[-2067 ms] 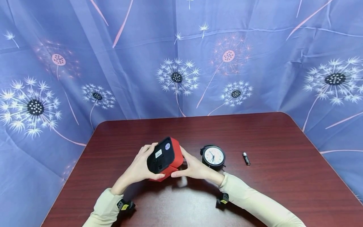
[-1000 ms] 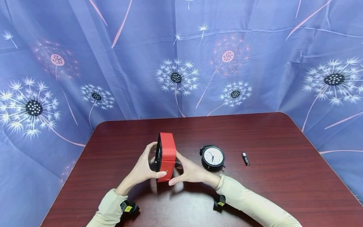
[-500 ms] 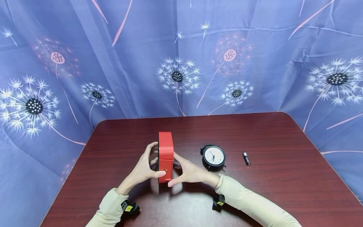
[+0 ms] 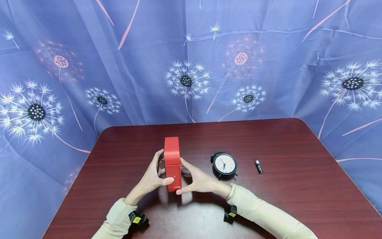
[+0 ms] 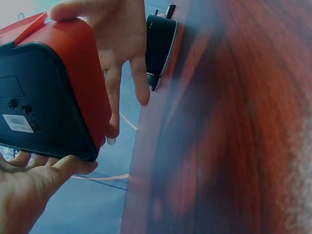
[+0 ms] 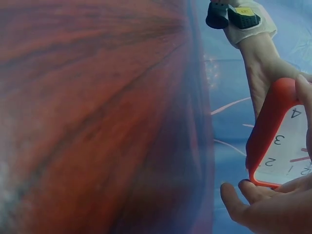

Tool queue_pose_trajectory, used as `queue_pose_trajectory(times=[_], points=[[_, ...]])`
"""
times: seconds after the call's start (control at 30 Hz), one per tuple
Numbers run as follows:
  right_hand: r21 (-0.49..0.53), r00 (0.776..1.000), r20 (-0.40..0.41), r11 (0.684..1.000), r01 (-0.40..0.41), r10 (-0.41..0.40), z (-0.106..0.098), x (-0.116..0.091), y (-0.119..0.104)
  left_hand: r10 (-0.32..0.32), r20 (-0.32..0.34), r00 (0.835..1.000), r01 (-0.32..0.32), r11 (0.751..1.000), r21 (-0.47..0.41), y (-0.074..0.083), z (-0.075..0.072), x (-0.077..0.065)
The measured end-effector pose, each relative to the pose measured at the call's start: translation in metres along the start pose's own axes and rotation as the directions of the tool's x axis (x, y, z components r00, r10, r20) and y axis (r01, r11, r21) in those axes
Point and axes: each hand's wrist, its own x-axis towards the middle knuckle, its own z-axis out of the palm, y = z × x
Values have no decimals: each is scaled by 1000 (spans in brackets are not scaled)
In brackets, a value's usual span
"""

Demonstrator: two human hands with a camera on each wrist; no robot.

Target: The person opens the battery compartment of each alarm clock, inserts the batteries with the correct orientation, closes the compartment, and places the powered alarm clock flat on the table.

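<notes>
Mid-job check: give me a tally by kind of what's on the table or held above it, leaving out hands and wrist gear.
Clocks: 2 (red clock, black clock)
Battery: 1
Total: 3

Red clock (image 6: 275, 127) held up between two hands, white dial (image 6: 282, 153) turned toward the right hand (image 6: 278, 207); numerals 4, 3, 2, 1 legible, rest cut off by view's edge. Right thumb (image 6: 303, 92) on the near rim; fingers at the far rim, one just apart from it. Left hand (image 6: 274, 70) on the clock's left, fingers hidden by the casing. Left wrist: pale sleeve (image 6: 267, 24), black device (image 6: 241, 18) with yellow label. Reddish-brown tabletop (image 6: 97, 117), dark grain, blurred; blue cloth (image 6: 226, 83) with pink streaks on the far side, showing between tabletop and clock.
</notes>
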Motion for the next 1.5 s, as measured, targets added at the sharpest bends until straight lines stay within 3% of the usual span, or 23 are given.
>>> queue_pose_trajectory(times=[0.33, 0.53, 0.67, 0.93, 1.07, 1.33, 1.5], points=[[-27, 998, -60, 1000, -14, 13, -2, -1, -5, 10, 7, 1000, -10, 1000, -20, 1, 3, 0], [-97, 993, -116, 995, -9, -2, -7, -3, -5, 8, 26, 1000, -9, 1000, 29, 1, 3, -1], [-91, 991, -126, 996, 24, -36, -10, -4, -5, 28, 18, 999, -29, 998, 59, 3, 2, 1], [-129, 993, -120, 992, -12, -4, -12, -7, -7, 89, 58, 994, -83, 991, -101, 17, -2, 9], [-109, 994, -108, 994, -6, -6, -12, -7, -6, 121, 58, 991, -114, 987, -117, 22, -9, 11], [-212, 992, -127, 977, -6, -22, -12, -8, -2, 92, 50, 994, -91, 996, -15, 32, -19, 11], [-333, 988, -150, 943, -30, -21, -13, -9, -2, 63, 67, 996, -64, 998, 15, 32, -22, 10]])
